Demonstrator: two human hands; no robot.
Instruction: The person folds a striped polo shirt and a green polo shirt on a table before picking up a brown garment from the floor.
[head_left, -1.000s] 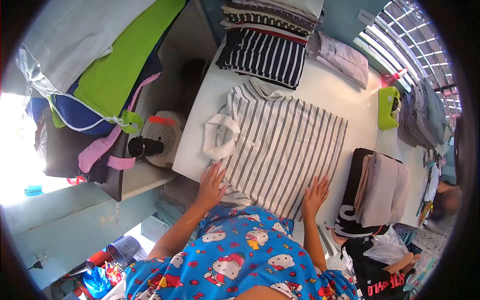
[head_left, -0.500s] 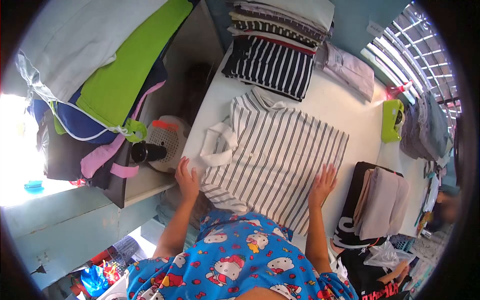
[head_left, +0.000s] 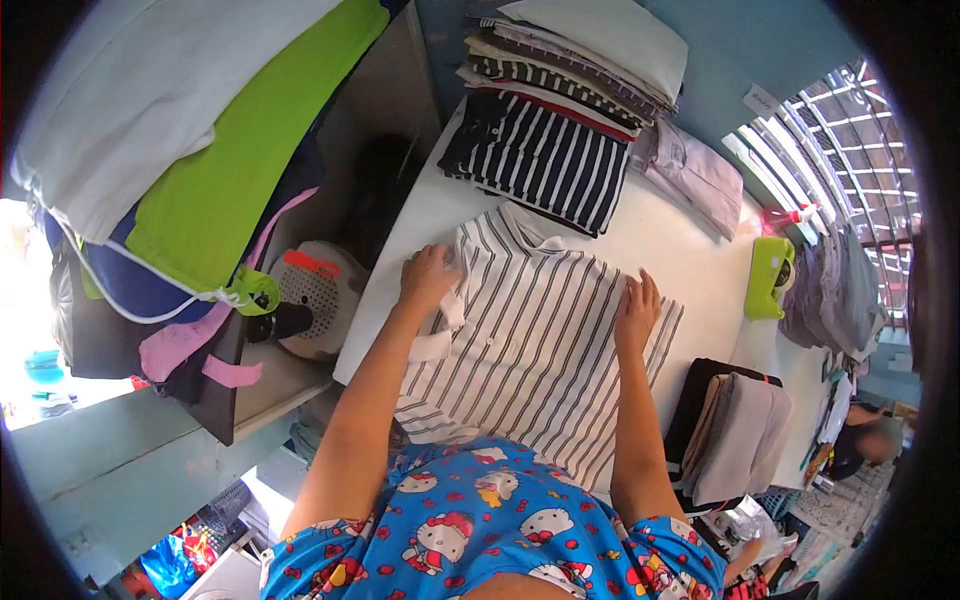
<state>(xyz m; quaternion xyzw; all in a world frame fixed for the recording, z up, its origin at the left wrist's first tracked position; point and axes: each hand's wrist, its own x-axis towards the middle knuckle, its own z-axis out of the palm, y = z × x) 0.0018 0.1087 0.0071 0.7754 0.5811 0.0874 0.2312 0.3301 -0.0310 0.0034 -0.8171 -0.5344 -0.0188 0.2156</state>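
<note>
A white polo shirt with dark stripes (head_left: 530, 345) lies spread in front of me, its collar (head_left: 515, 230) on the far side. My left hand (head_left: 430, 278) is at the sleeve beside the collar, fingers curled over the fabric. On the far edge toward the hem, my right hand (head_left: 638, 308) pinches the cloth, its fingertips pointing away from me. The stripes bend a little between both hands. The near sleeve (head_left: 435, 420) lies close to my body.
Beyond the shirt are a folded black-and-white striped garment (head_left: 545, 150), a stack of folded clothes (head_left: 580, 60) and a pink folded garment (head_left: 695, 175). At right lie folded grey trousers (head_left: 745, 435) and a green tape dispenser (head_left: 768, 280). Clothes hang over the left shelf (head_left: 230, 170).
Both hands have moved away from my body to the shirt's far side, the left from the table edge onto the sleeve. The shirt's surface has become wavier. My view has shifted slightly.
</note>
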